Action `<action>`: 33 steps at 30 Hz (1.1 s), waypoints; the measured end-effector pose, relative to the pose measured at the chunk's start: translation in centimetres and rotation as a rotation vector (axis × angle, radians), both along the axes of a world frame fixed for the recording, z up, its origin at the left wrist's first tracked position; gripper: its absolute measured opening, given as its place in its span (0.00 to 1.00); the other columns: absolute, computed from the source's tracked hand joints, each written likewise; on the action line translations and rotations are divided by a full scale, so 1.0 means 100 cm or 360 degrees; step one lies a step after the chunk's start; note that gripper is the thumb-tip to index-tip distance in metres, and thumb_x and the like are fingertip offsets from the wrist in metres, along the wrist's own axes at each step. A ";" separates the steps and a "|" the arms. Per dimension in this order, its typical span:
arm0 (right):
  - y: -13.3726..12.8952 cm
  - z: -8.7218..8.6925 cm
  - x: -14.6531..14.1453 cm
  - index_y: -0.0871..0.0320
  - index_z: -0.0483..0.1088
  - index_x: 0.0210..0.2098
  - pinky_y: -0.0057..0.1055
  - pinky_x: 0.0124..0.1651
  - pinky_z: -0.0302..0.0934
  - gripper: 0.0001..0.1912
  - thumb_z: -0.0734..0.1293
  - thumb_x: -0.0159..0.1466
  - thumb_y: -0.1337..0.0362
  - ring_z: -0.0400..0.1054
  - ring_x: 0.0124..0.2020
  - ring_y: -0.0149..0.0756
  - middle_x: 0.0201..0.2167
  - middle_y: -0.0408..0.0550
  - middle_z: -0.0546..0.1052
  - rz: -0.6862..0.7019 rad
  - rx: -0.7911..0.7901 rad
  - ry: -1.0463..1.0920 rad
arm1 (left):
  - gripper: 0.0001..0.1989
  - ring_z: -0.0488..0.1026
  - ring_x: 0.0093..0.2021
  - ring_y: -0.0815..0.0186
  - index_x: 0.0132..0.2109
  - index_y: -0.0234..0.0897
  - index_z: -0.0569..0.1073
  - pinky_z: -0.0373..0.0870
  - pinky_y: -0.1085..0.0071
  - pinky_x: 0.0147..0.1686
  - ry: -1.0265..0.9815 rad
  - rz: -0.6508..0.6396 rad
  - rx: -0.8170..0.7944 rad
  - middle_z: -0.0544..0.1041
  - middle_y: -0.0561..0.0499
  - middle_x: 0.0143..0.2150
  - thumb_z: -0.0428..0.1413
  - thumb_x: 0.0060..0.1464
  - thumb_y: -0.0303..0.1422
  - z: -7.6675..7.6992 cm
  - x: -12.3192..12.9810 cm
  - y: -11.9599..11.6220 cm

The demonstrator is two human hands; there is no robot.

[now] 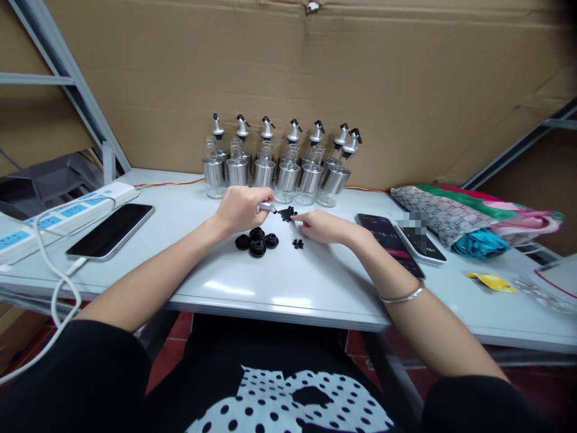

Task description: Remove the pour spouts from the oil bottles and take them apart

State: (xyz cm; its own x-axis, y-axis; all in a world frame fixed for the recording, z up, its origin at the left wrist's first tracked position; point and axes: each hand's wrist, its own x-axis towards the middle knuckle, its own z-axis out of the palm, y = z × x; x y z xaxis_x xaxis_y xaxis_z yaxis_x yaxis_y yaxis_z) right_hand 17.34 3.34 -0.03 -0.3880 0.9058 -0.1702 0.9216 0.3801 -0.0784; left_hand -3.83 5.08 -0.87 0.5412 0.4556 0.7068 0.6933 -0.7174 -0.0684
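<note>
My left hand (pixel 246 207) is closed around a silver pourer spout (pixel 267 207), whose dark tip points right. Most of the spout is hidden by my fingers. My right hand (pixel 322 226) stretches its index finger to a small pile of thin black plastic pieces (pixel 287 213), at or just touching its edge. Nothing shows between that hand's fingers. A little nearer to me lies a cluster of tiny black parts (pixel 298 243). Several round black ribbed stoppers (pixel 257 248) sit together below my left hand.
Glass bottles with steel bands (pixel 287 176) stand in rows at the back, the rear ones topped with pourers. On the left are a phone (pixel 112 230) and a power strip (pixel 67 214). Right: two more phones (pixel 390 243), a patterned bag (pixel 428 210), a yellow packet (pixel 491 282).
</note>
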 end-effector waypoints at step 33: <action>0.001 -0.004 -0.001 0.63 0.58 0.63 0.29 0.42 0.60 0.29 0.56 0.61 0.72 0.72 0.40 0.40 0.49 0.60 0.75 0.0001 0.0000 0.0002 | 0.12 0.77 0.27 0.62 0.33 0.37 0.75 0.63 0.72 0.24 -0.0007 -0.0030 0.0060 0.79 0.53 0.27 0.49 0.42 0.26 -0.002 0.000 0.001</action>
